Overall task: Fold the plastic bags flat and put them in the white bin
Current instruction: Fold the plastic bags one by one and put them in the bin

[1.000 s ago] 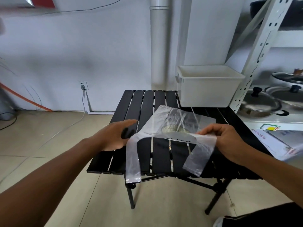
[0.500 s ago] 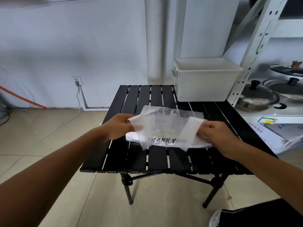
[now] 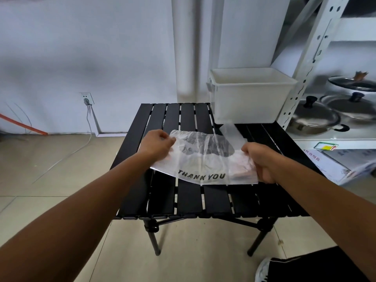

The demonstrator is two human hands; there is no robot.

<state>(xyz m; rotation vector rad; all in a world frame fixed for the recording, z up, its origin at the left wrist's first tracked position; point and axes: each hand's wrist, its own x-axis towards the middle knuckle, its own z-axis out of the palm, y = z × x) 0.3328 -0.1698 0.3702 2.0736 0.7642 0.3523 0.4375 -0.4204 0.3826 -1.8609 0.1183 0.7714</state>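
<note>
A clear plastic bag printed "THANK YOU" is stretched between my hands just above the black slatted table. My left hand pinches its left edge and my right hand grips its right edge. One handle strip of the bag trails back toward the white bin, which stands at the table's far right corner. I cannot see inside the bin.
A white metal shelf rack rises right of the bin, with lidded pans on its lower shelf. A cardboard box lies right of the table. A pipe runs up the wall behind; a wall socket with a cable sits at the left.
The bag's hanging handles were brought up and over the bag; it is now spread wider and flatter between my hands, with the print facing up. The view has dropped closer to the table.
</note>
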